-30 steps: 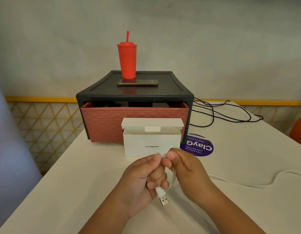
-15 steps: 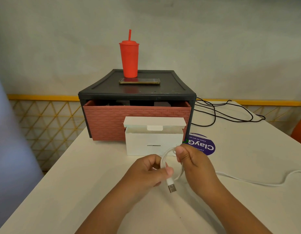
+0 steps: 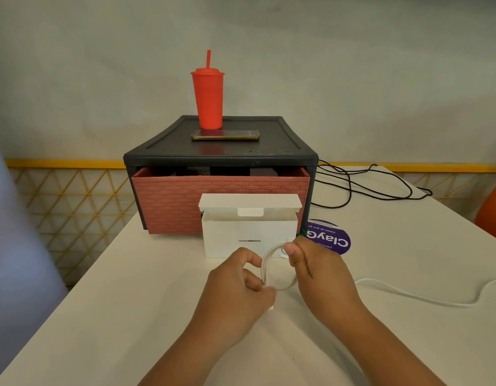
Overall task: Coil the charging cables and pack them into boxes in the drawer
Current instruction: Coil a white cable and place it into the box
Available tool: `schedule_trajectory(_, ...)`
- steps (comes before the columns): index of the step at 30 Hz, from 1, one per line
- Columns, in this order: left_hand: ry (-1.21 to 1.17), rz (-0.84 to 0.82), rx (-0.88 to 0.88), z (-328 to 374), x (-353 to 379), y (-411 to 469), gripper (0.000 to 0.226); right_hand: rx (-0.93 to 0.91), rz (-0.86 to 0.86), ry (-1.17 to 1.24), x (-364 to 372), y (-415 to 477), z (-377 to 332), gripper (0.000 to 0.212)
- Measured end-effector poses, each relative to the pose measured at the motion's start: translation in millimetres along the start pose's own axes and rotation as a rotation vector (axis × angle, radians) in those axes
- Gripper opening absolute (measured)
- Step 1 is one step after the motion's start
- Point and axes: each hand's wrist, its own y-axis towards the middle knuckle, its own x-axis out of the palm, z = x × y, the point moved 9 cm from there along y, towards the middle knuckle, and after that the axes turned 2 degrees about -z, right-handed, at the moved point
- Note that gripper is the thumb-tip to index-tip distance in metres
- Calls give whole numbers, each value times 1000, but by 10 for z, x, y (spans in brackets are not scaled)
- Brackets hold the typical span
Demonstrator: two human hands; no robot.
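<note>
Near the middle of the white table (image 3: 102,302), both hands are closed on a white charging cable (image 3: 266,267) that is gathered into a small upright loop of several turns between them. The left hand (image 3: 235,285) pinches the bottom of the loop with its thumb and curled fingers. The right hand (image 3: 316,268) grips the top of the loop between thumb and forefinger. The plug end is hidden under the left fingers. The uncoiled rest of the cable (image 3: 422,298) trails from beneath the right wrist across the tabletop and off the right edge. Just beyond the hands stands a white cardboard box (image 3: 249,232) with its lid flap raised. It sits right in front of the brick-patterned drawer (image 3: 169,201), which is pulled slightly out of its black case (image 3: 221,154); dark shapes show inside the gap, too dim to make out. On top of the case stand a red cup (image 3: 208,98) with a straw and, just in front of it, a phone (image 3: 225,134) lying flat. A purple round sticker (image 3: 330,239) lies on the table beside the box, and a black cable (image 3: 366,185) sprawls loosely to the right of the case.
</note>
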Motion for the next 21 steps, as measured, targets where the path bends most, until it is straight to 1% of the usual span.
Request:
schedule_trajectory(2, 179, 93, 107, 114, -99, -26, 32, 7, -24, -13, -17, 24, 38, 32)
schedule_trajectory(4, 307, 193, 217, 216, -195, -59, 35, 35, -39, 55, -33, 46, 95, 36)
schedule_trajectory(6, 373, 279, 303, 270, -260, -77, 33, 84, -56, 220, -1, 42, 123, 38)
schedule_trajectory(7, 378, 304, 314, 257, -279, -69, 30, 99, -67, 293, 34, 35, 106, 39)
schedule_trajectory(8, 330, 322, 294, 220, -298, -54, 27, 103, -76, 338, 71, 23, 77, 39)
schedule_trajectory(9, 221, 329, 237, 156, -313, -35, 25, 96, -81, 360, 105, 9, 40, 39)
schedule_trajectory(10, 51, 313, 149, 60, -307, -5, 26, 82, -79, 371, 133, -4, 6, 39)
schedule_trajectory(11, -169, 261, 37, -47, -263, 26, 25, 69, -73, 375, 151, -18, -23, 38)
schedule_trajectory(13, -643, 39, -193, -145, -1, 37, 19, 39, -47, 369, 153, -26, -48, 36)
schedule_trajectory(14, -805, -71, -262, -114, 125, 10, 17, 26, -29, 370, 142, -23, -40, 35)
schedule_trajectory(15, -902, -151, -297, -74, 206, -21, 17, 19, -8, 373, 126, -17, -22, 37)
schedule_trajectory(17, -1001, -246, -312, 10, 293, -76, 18, 20, 40, 364, 88, -3, 39, 41)
schedule_trajectory(21, -1043, -288, -301, 14, 333, -82, 11, 29, 88, 335, 19, 2, 97, 40)
